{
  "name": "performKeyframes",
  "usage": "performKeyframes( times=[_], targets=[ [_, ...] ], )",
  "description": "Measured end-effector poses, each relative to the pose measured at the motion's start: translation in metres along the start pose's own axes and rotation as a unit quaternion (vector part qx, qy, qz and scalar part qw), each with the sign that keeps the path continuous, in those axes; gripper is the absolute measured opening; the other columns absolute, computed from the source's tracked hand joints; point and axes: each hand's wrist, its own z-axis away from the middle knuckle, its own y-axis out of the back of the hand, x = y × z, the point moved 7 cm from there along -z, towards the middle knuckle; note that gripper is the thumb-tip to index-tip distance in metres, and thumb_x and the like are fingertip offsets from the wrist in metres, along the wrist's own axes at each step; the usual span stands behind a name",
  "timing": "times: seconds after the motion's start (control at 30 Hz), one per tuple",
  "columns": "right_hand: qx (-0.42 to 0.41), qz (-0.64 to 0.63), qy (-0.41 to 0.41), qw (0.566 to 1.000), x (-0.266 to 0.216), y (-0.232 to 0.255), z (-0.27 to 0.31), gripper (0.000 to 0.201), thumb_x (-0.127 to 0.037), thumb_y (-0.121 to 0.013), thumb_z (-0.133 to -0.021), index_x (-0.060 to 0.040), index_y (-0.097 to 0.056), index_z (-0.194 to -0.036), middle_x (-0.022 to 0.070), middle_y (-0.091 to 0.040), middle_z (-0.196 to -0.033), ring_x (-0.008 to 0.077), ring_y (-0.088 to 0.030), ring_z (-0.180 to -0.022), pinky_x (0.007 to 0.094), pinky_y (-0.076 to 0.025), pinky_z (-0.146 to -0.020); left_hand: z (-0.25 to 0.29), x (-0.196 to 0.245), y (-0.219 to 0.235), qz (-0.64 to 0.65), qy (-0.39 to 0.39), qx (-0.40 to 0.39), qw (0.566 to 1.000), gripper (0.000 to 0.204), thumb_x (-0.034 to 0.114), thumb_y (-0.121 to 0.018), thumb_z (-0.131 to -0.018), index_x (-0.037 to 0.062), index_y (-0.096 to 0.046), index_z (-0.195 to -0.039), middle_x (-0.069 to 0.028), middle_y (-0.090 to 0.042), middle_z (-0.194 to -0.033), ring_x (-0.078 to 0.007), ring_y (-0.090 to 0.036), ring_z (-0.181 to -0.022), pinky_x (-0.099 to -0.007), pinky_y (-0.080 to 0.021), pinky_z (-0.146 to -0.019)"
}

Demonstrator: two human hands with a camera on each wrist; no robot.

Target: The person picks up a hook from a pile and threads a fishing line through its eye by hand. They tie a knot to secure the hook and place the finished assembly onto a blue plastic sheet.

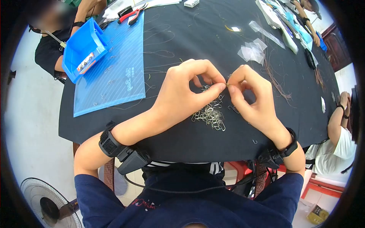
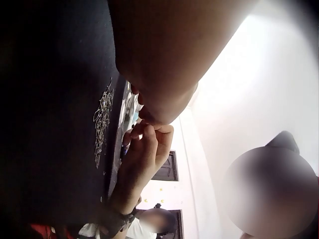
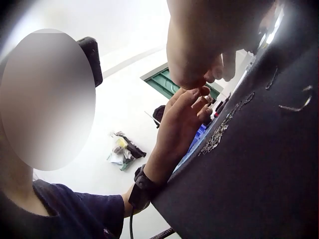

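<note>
Grip closed, left hand and right hand pinching a tiny yellowish piece, raised near silvery curved metal hooks, inward of black desk's near edge; light fingertips, steady wrists should serve best.

Shiny metal hooks, smooth matt black tabletop, glossy blue plastic bin, ribbed translucent plastic folder

We seem to be in a small handcraft workshop, with several people seated around a large table under a black cloth. A heap of metal hooks, red-handled pliers, a blue parts bin and lengths of thin cord show us piecework at a shared bench.
</note>
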Motion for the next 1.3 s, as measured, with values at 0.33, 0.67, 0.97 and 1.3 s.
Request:
performKeyframes(
  times=[0.33, 0.67, 0.97, 1.3],
  targets=[
    [0.038, 0.000, 0.000, 0.999, 0.001, 0.003, -0.001, 0.003, 0.000, -0.060, -0.084, -0.0008, -0.057, -0.087, 0.0053, -0.058, -0.072, 0.0110, -0.055, -0.059, 0.0247, -0.043, -0.051, 0.001, -0.003, 0.002, 0.004, 0.011, 0.031, 0.999, 0.009, 0.009, -0.068, -0.082, 0.0040, -0.067, -0.090, -0.0007, -0.067, -0.083, -0.0078, -0.061, -0.077, -0.0224, -0.044, -0.063],
    [0.036, -0.014, -0.010, 0.999, 0.000, 0.001, -0.002, 0.005, -0.003, -0.062, -0.084, -0.0011, -0.059, -0.089, 0.0042, -0.061, -0.075, 0.0095, -0.055, -0.059, 0.0227, -0.042, -0.049, 0.001, 0.004, 0.003, -0.059, -0.029, 0.012, 0.998, 0.007, 0.006, -0.070, -0.078, 0.0051, -0.068, -0.084, -0.0018, -0.067, -0.080, -0.0126, -0.060, -0.074, -0.0261, -0.042, -0.061],
    [0.038, 0.012, 0.005, 0.999, -0.003, 0.004, -0.001, 0.009, -0.003, -0.064, -0.081, -0.0021, -0.058, -0.089, 0.0042, -0.060, -0.076, 0.0102, -0.056, -0.060, 0.0233, -0.043, -0.050, 0.001, 0.010, 0.003, -0.052, -0.047, 0.029, 0.997, 0.008, 0.005, -0.069, -0.077, 0.0051, -0.068, -0.084, -0.0014, -0.067, -0.078, -0.0118, -0.060, -0.073, -0.0262, -0.042, -0.061],
    [0.055, 0.006, 0.019, 0.998, -0.005, 0.006, -0.002, 0.010, -0.001, -0.064, -0.082, -0.0020, -0.058, -0.090, 0.0040, -0.060, -0.077, 0.0094, -0.059, -0.065, 0.0230, -0.045, -0.052, 0.004, -0.008, -0.004, 0.155, 0.111, -0.024, 0.981, 0.010, 0.010, -0.067, -0.088, 0.0017, -0.065, -0.093, -0.0028, -0.066, -0.092, -0.0071, -0.061, -0.083, -0.0219, -0.048, -0.072]
  ],
)
